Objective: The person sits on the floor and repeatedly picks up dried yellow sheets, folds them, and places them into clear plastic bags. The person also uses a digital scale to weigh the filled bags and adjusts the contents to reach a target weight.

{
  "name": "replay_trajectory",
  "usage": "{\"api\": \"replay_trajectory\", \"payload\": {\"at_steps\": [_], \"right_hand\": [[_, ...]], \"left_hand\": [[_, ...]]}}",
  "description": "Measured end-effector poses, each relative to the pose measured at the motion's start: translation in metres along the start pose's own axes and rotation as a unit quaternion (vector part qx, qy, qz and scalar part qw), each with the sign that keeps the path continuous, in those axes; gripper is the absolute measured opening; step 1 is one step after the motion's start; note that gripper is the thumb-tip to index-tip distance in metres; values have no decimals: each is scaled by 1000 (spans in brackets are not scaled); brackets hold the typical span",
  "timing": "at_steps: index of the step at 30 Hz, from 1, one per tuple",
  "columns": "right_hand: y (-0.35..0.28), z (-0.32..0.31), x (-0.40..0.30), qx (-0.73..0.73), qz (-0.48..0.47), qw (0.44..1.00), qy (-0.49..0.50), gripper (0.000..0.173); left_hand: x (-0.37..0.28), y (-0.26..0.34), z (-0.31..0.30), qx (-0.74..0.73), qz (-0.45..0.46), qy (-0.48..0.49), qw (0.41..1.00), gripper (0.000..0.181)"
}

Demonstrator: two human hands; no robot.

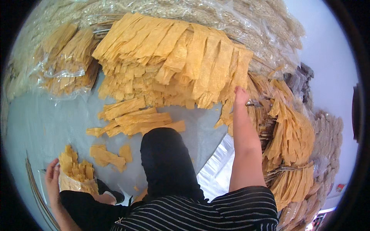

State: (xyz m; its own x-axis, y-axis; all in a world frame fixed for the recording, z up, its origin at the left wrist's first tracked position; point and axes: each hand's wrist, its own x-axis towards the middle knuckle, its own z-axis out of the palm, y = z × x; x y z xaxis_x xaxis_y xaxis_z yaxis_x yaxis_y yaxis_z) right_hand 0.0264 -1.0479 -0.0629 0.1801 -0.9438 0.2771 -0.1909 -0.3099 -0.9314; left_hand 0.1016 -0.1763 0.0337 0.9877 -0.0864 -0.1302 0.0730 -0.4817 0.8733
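Observation:
A wide heap of flat yellow-orange strips (173,55), which look like dried bean-curd skin, hangs over thin sticks. At the heap's right end my right hand (241,96) pinches the lower edge of a strip, with that arm stretched forward. At lower left, my left hand (52,173) is against the side of a clear plastic bag (78,184) of upright strip pieces; whether its fingers grip the bag cannot be told. Loose strips (141,118) lie below the heap, and smaller pieces (108,157) lie between them and the bag.
Bagged strips (68,63) stand at upper left. More strips on sticks (289,130) are stacked at right. Large plastic sacks (260,26) line the back. Thin sticks (36,190) lie at lower left, and a silvery sheet (218,167) beside my right arm. A black covered shape (170,161) blocks the middle.

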Motion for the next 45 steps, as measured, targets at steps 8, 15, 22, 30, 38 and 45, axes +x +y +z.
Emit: {"api": "replay_trajectory", "payload": {"at_steps": [8,15,22,30,38,45], "right_hand": [[-47,-18,131,-42,-9,998,-50,72],[-96,32,106,24,75,992,-102,91],[-101,8,89,88,70,978,-178,27],[-118,20,44,76,-27,976,-200,20],[-224,-10,71,174,-354,917,63,18],[-333,-12,-163,266,-367,767,-455,23]], "left_hand": [[22,-78,21,104,-55,-26,993,28],[21,-105,-2,128,-83,0,988,28],[26,-100,4,125,-73,-15,989,28],[25,-55,35,151,-63,-36,986,25],[27,-50,41,111,-39,-56,992,26],[-3,151,164,-188,193,-57,961,63]]}}
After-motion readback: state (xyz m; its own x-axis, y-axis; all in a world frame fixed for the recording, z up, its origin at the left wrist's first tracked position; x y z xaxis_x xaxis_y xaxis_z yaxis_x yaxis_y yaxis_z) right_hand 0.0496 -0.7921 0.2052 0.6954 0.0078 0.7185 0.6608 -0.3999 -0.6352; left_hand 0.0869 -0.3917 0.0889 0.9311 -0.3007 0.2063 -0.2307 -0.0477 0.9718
